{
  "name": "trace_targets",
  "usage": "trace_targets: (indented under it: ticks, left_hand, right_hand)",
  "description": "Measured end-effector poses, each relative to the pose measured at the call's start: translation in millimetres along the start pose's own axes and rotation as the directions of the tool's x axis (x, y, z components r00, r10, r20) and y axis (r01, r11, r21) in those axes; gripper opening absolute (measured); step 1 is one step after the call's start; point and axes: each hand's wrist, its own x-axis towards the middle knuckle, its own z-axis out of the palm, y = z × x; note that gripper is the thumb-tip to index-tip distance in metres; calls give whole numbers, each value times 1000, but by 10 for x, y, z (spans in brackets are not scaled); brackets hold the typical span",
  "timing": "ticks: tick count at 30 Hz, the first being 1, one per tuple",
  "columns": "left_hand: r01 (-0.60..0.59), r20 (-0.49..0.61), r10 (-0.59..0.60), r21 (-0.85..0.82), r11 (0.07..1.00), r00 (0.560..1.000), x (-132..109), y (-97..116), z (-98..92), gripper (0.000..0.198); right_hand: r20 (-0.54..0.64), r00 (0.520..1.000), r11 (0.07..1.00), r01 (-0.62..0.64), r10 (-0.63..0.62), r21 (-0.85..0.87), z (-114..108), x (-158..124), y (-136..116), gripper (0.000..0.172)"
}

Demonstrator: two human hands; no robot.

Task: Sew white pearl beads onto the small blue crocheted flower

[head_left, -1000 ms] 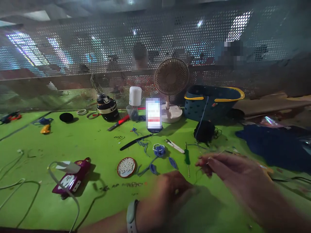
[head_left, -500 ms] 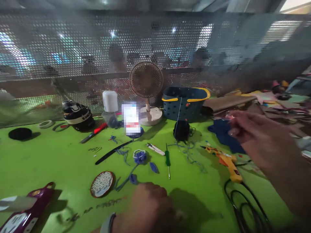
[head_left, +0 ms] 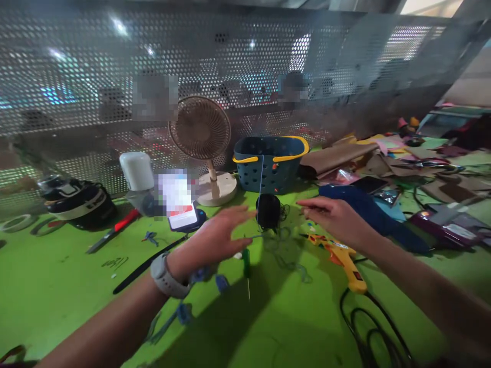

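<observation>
Near the far edge of the green table (head_left: 57,291), right of mid-length: black yarn ball (head_left: 268,212) lying just in front of the dark teal basket (head_left: 253,175). Pale blue strand (head_left: 261,179) hangs from the basket rim down across the ball's front. Loose tangle of blue-grey yarn (head_left: 299,268) on the tabletop, nearer side of the ball.

Left hand (head_left: 218,235): reaching in from the near edge, palm down, thumb and fingers spread wide, fingertips at the ball's left side; contact cannot be told. Pale watch (head_left: 169,276) on that wrist. Green-handled screwdriver (head_left: 246,263) just beyond the thumb, shaft toward the near edge. Blue crocheted pieces (head_left: 221,283) below the hand, partly covered by it.

Right hand (head_left: 337,220): right of the ball and apart from it, thumb and fingertips drawn close, gap narrow; whether anything is pinched there, cannot tell. Yellow glue gun (head_left: 355,271) lies under and before this hand, cord looping toward the near edge. Dark blue cloth (head_left: 356,204) just behind.

Along the far edge, left of the basket: fan (head_left: 200,128) upright, lit phone (head_left: 183,217) tilted before it. Toward the right end: purple device (head_left: 445,227), near heaped scraps.
</observation>
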Motion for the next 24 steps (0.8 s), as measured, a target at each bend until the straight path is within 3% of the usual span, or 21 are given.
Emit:
trace_targets:
  ticks: [2,5,9,12,14,16,19,24]
  left_hand:
    - [120,-98,-118,12,993,988,196,-20,37,64]
    - [125,-80,-115,139,982,990,482,-55,119,58]
    - [74,-36,-66,301,951,997,738,-140,206,69]
    - [128,-29,-126,309,942,992,831,-222,264,68]
    - [154,-21,-155,298,942,988,860,-287,314,67]
    - [177,-18,-180,288,941,984,862,-358,370,65]
    - [202,-33,-201,272,941,979,816,-465,445,61]
    - [192,-96,-173,242,951,980,698,-587,436,53]
  right_hand:
    - [12,998,993,66,-65,-98,62,68,62,32]
    - [10,992,972,126,-127,-197,157,165,98,37]
    - [-13,972,910,217,-236,-354,341,346,82,77]
    - [82,964,869,264,-254,-418,550,517,10,98]
    - [125,970,876,242,-209,-417,672,609,-61,95]
    - [134,976,886,212,-171,-412,722,659,-134,81]
    - [89,987,895,161,-136,-417,600,673,-219,60]
    - [-88,993,934,41,-77,-355,39,694,-307,60]
